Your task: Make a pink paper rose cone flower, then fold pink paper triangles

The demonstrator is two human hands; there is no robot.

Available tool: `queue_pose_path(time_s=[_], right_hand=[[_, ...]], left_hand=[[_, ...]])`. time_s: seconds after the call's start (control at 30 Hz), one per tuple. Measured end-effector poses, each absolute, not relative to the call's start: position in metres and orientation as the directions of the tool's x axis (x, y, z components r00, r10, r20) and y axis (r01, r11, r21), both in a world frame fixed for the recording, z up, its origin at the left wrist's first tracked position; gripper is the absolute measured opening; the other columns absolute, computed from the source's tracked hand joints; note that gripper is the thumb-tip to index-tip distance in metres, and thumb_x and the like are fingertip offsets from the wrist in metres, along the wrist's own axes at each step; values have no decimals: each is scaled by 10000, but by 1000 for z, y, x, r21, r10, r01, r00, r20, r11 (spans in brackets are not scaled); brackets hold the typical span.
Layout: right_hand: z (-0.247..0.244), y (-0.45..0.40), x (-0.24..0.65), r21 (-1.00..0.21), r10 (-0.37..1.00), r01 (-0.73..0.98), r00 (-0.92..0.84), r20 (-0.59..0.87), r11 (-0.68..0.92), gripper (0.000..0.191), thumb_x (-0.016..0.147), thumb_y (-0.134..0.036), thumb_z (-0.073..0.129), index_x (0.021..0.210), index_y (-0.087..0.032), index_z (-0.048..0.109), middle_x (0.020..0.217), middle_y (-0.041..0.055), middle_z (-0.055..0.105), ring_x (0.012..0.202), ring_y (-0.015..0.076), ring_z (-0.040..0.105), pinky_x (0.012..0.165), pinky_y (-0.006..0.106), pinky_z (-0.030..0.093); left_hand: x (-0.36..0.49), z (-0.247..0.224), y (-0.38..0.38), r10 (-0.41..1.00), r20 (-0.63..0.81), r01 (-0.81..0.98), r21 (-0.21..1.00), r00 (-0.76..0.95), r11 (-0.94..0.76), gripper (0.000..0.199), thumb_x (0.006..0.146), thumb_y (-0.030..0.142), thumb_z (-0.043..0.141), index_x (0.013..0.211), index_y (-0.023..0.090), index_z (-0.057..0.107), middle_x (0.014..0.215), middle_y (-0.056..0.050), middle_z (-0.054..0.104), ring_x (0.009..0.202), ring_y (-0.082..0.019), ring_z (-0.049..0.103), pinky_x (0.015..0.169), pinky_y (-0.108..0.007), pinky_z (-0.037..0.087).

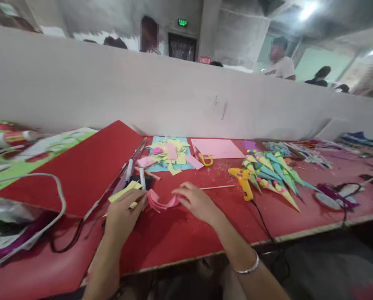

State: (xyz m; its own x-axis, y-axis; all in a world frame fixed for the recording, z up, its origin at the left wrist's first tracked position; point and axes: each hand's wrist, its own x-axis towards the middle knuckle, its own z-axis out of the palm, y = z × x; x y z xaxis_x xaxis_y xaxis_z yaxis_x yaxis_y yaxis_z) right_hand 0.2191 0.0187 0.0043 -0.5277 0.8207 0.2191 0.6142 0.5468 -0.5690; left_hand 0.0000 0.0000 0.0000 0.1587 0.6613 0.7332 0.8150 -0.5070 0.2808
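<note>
A curled pink paper strip (161, 204) is bowed between my two hands, above the red tabletop. My left hand (123, 210) has its fingers closed at the strip's left end. Yellow paper (125, 191) shows beside and behind those fingers; whether they also touch it is unclear. My right hand (197, 202) pinches the right end of the strip, and a bracelet circles that wrist. Just beyond the hands, yellow and pink paper pieces (173, 152) lie heaped on a light blue sheet (156, 167).
A yellow glue gun (244, 183) lies to the right, its black cord running off the front edge. Several decorated paper cones (276, 171) are piled beyond it. Yellow-handled scissors (207, 161) rest by a pink sheet (220, 148). A red board (89, 166) leans at left. A white partition (173, 96) stands behind.
</note>
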Motion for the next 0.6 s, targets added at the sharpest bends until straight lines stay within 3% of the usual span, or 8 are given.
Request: queue_pose_path(time_s=[0.13, 0.37, 0.5, 0.6], right_hand=[[-3, 18, 218, -545, 828, 646, -529, 186, 535, 266, 822, -82, 488, 1056, -171, 582, 1017, 67, 541, 960, 158, 539, 845, 269, 408], [-8, 18, 217, -339, 824, 755, -549, 141, 561, 181, 787, -146, 571, 962, -186, 587, 1001, 57, 518, 901, 163, 550, 729, 241, 414], [-7, 19, 219, -321, 853, 792, -503, 140, 520, 128, 830, -117, 492, 858, -181, 599, 862, 39, 543, 790, 148, 563, 656, 234, 395], [-5, 17, 225, -324, 872, 809, -463, 162, 490, 141, 851, -125, 453, 855, -174, 586, 880, 45, 547, 796, 152, 560, 655, 237, 394]], left_hand=[[7, 5, 1, 709, 693, 806, 341, 134, -485, 268, 801, 311, 433, 711, 168, 641, 699, -44, 685, 631, -148, 618, 617, -222, 483], [16, 13, -3, 818, 564, 775, 463, 117, -430, 267, 794, 352, 429, 718, 190, 627, 717, -35, 668, 654, -153, 602, 604, -222, 468], [19, 12, -2, 848, 508, 754, 495, 153, -432, 278, 794, 357, 419, 762, 182, 632, 750, -49, 669, 677, -162, 606, 601, -226, 469], [21, 9, 0, 867, 465, 744, 512, 180, -430, 258, 779, 348, 432, 761, 187, 632, 772, -52, 675, 714, -174, 613, 662, -249, 478]])
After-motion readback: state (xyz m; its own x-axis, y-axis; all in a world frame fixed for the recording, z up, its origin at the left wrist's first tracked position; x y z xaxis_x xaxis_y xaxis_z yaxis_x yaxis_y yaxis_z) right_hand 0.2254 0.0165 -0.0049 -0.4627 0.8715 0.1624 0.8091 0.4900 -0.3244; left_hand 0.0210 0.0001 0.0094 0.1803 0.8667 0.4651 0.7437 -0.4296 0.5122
